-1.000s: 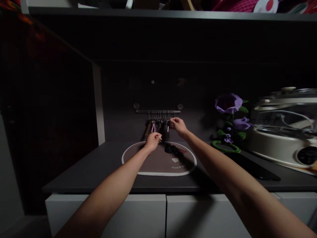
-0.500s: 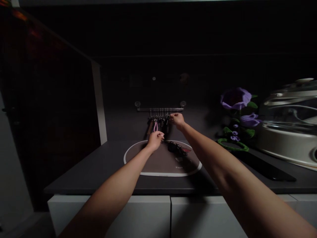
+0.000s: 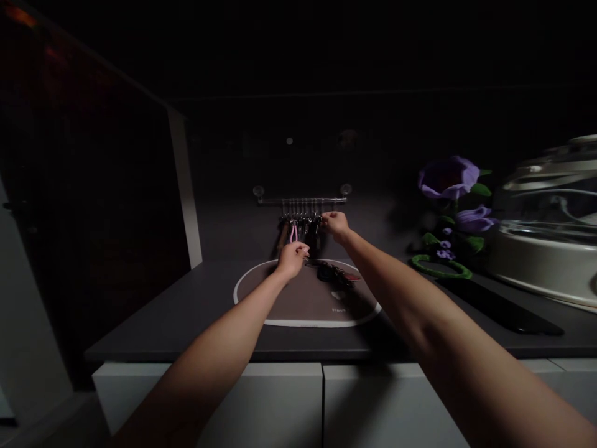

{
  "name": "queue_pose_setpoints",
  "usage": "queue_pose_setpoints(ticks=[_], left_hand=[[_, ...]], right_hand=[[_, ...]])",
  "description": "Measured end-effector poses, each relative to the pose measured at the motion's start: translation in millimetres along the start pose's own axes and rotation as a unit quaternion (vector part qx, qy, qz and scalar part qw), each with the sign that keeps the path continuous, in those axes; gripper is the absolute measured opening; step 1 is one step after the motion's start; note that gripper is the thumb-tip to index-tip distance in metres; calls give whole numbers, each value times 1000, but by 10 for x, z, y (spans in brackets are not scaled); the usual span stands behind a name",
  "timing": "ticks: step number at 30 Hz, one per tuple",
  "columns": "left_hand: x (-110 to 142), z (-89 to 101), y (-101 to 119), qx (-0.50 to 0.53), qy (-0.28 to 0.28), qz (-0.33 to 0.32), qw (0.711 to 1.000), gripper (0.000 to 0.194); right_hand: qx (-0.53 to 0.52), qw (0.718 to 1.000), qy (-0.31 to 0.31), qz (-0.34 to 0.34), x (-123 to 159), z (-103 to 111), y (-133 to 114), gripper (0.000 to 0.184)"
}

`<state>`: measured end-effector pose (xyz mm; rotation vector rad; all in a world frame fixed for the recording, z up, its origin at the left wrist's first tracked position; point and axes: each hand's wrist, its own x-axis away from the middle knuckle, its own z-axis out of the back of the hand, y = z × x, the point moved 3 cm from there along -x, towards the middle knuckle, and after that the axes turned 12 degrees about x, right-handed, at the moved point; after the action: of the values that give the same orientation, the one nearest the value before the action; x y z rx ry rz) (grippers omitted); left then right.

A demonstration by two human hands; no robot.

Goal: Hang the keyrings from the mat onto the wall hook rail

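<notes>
Several keys already hung from the hooks of a metal key rail (image 3: 302, 201), a pink loop strap (image 3: 293, 234) among them. One key bunch (image 3: 334, 272) still lay on the oval mat (image 3: 298, 303), near its back edge. The right hand (image 3: 334, 224) was at the rail's right end, with its fingers pinched together. The left hand (image 3: 292, 261) was just beside the bunch, also closed, but I cannot tell if either hand held something.

Dark countertop (image 3: 163, 323), oval brown mat (image 3: 303, 305), black keys (image 3: 332, 272)
</notes>
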<state>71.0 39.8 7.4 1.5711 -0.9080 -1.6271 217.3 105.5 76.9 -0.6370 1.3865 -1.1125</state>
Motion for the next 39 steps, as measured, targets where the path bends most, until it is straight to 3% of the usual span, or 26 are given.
queue_pose_setpoints(ticks=[20,33,39], left_hand=[[16,7,-10,-31,0,-5,1000,12],[41,-61,242,-110,-19,2,994,10],[107,-206,141,-146,-43,56,987,14]], right_hand=[[-13,999,5,-34,126,83,0,6],[-1,999,-20,-28,681,353,-3,13],[20,999,-31,-12,969,443,191,13]])
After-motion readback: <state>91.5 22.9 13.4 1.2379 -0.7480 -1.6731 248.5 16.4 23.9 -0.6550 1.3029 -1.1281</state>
